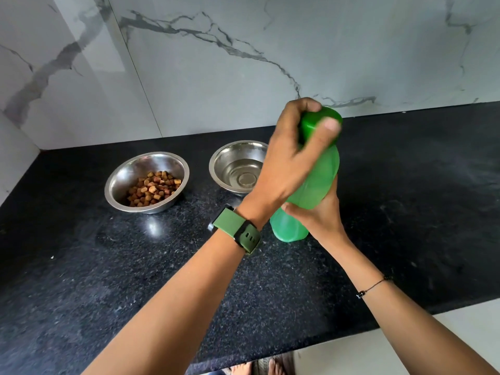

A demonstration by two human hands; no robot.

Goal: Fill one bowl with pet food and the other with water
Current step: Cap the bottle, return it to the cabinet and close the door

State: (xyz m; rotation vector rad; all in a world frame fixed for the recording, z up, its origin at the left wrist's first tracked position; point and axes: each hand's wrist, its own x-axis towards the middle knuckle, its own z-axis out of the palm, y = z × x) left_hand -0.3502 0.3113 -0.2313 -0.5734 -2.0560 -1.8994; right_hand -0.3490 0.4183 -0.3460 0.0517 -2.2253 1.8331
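Observation:
Two steel bowls stand on the black counter (135,266). The left bowl (119,182) holds brown kibble (154,189). The right bowl (224,161) has clear water in its bottom and is partly hidden by my left wrist. To its right a green plastic bottle (316,185) is held slightly tilted above the counter. My left hand (289,158) grips the dark green cap (313,125) at its top. My right hand (322,212) grips the bottle's lower body from behind.
A marble wall runs along the back and the left side of the counter. The counter's front edge lies at the lower right, with pale floor and bare feet (259,368) below it. A green watch (238,230) sits on my left wrist.

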